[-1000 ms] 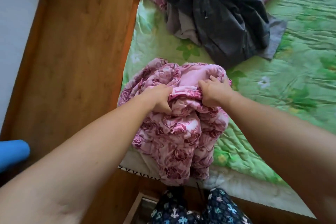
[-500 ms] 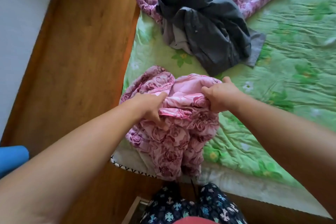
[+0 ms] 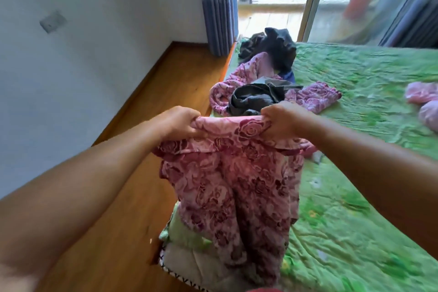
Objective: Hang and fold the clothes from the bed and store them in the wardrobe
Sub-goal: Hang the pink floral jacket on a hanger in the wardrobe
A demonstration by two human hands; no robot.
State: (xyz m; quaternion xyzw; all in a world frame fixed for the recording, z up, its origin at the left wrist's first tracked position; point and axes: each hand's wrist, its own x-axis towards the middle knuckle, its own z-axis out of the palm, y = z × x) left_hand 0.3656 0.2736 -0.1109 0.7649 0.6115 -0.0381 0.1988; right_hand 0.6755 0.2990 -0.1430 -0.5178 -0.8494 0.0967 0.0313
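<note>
We are holding the pink rose-print garment (image 3: 237,185) up over the bed (image 3: 355,197) edge, our left hand (image 3: 180,123) and right hand (image 3: 279,118) each gripping its top hem, fingers clamped on the cloth.

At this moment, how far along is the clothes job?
Done: nothing folded or hung shows; no wardrobe in view. In hand: left hand and right hand grip the pink rose-print garment by its top edge, hanging over the bed. Left: grey garment, black clothes, other pink pieces lie loose.
</note>
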